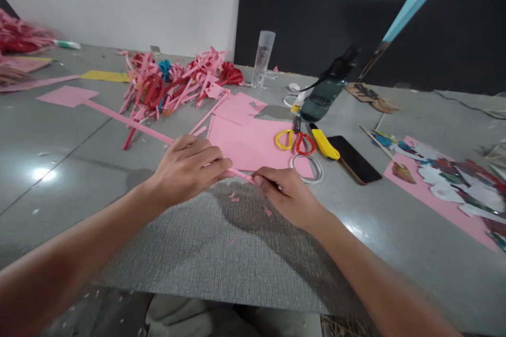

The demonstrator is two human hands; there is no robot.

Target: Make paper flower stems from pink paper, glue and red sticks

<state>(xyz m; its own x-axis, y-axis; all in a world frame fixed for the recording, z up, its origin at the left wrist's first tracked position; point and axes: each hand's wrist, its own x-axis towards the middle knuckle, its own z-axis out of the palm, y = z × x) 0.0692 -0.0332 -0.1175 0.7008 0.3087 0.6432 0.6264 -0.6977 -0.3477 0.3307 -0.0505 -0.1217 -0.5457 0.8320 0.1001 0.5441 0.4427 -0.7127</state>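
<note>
My left hand (188, 166) and my right hand (285, 192) both pinch a long thin pink paper strip (130, 122) just above a grey textured mat (205, 253). The strip runs from my fingers back to the far left, ending in a pink rectangle (68, 96). Its near end (241, 174) shows between my two hands, the fingertips almost touching. Small pink scraps (234, 198) lie on the mat below. Pink paper sheets (253, 142) lie right behind my hands.
A heap of pink and red paper strips (174, 81) lies at the back. Scissors with yellow and red handles (295, 140), a yellow cutter (324, 143), a tape ring (307, 168), a phone (354, 159), a dark bottle (328, 89) and a clear tube (263, 58) stand right of centre.
</note>
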